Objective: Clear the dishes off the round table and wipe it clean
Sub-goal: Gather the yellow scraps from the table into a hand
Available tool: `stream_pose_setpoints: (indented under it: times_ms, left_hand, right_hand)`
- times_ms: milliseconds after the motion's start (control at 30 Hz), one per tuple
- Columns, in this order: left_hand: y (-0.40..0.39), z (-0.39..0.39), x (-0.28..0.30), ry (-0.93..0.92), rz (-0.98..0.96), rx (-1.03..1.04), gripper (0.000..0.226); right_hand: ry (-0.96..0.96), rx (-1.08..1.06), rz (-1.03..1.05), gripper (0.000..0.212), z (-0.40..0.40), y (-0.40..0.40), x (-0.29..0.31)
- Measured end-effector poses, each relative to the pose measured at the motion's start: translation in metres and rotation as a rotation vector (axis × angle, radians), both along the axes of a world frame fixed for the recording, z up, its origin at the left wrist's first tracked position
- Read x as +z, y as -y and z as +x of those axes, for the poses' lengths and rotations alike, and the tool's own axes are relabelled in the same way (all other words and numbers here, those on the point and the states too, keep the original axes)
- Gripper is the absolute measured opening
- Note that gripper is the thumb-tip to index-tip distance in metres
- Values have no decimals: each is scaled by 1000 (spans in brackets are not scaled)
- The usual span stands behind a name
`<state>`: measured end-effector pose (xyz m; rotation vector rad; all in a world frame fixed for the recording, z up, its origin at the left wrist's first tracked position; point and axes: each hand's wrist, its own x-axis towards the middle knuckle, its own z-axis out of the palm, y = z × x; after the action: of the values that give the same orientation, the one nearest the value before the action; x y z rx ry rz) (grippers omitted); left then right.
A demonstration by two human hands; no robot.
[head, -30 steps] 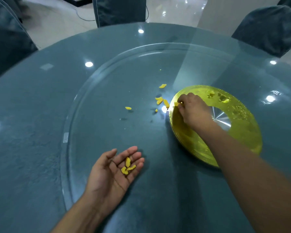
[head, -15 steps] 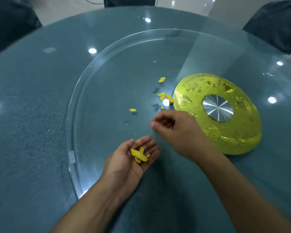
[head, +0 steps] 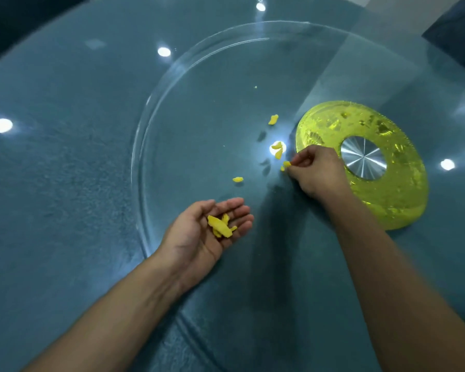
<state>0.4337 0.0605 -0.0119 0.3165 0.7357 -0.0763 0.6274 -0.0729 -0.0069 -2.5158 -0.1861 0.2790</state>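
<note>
While the right hand (head: 316,170) pinches one yellow scrap (head: 287,164) at the 9 o'clock rim of the yellow dish (head: 395,205) and the flat, palm-up left hand (head: 207,234) cradles collected scraps (head: 220,226), three loose scraps (head: 277,150) remain on the round table (head: 65,183), dish uncleared, wiping not begun.

Teal-blue tabletop (head: 65,183) under clear glass, dotted with bright white light reflections. Translucent yellow-green disc (head: 403,200) with a shiny silver centre (head: 364,158) streaked in radial lines. Bright yellow scraps (head: 277,151) scattered on the glass, more yellow pieces (head: 220,226) in the palm.
</note>
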Motion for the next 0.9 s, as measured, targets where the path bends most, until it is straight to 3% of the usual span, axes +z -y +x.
stream_pose_setpoints:
  times_ms: [100, 167, 233, 333, 433, 533, 633, 767, 900]
  left_hand:
    - [1, -5, 1, -23, 14, -16, 47]
    - [4, -6, 1, -56, 13, -16, 49]
    - [7, -8, 2, -71, 7, 2, 47]
    - [10, -13, 5, -73, 30, -6, 40]
    - [8, -22, 4, -50, 39, -22, 38]
    - [2, -28, 2, -26, 35, -18, 39]
    - [-3, -30, 1, -22, 26, -7, 40]
    - [-5, -33, 1, -22, -5, -17, 42]
    - [2, -37, -1, -38, -41, -48, 43]
  right_hand:
    - [-216, 143, 395, 20, -48, -2, 23]
    - [-398, 336, 479, 15, -78, -9, 35]
    - [-448, 421, 394, 11, -89, -12, 35]
    - [-105, 189, 127, 8, -61, -11, 22]
    - [107, -24, -88, 27, -30, -12, 12]
    - [62, -17, -256, 45, -15, -23, 2]
    - [-89, -97, -232, 47, -10, -35, 0]
    - [-170, -106, -268, 39, -21, -31, 3]
    - [-140, -15, -281, 11, -46, -16, 3]
